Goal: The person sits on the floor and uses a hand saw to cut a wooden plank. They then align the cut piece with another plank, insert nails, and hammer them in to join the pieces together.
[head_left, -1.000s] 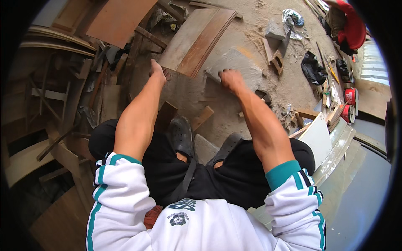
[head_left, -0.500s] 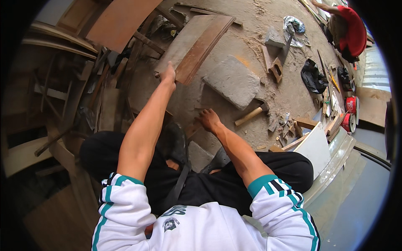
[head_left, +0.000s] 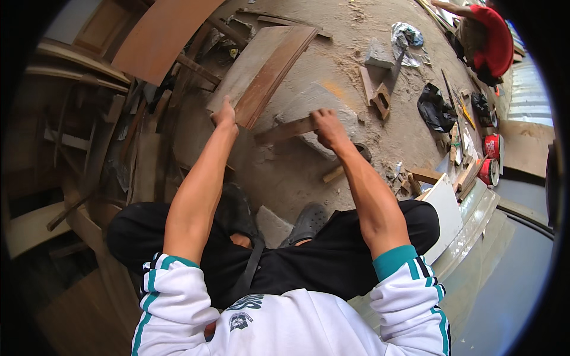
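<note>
My left hand (head_left: 225, 114) grips the near edge of a wide wooden board (head_left: 261, 68), part grey and part reddish brown, which slants away from me. In my right hand (head_left: 330, 127) is a short strip of wood (head_left: 286, 130), held by its right end. The strip hangs over the near part of a rough grey stone slab (head_left: 317, 102), its free end pointing toward the board. Beneath my right wrist lies a hammer (head_left: 333, 174), its head partly hidden by the forearm.
Beyond the slab lies a handsaw (head_left: 381, 102) near a grey block (head_left: 379, 54). Scrap wood is heaped at left under a brown panel (head_left: 163, 38). A black plastic bag (head_left: 437, 108), red cans (head_left: 489, 171) and a white panel (head_left: 440, 213) are right. Another person in red (head_left: 496, 44) is far right.
My right hand has come up from the floor near my feet, moving away and rightward, with the wood strip now lifted in it. My left hand still grips the board.
</note>
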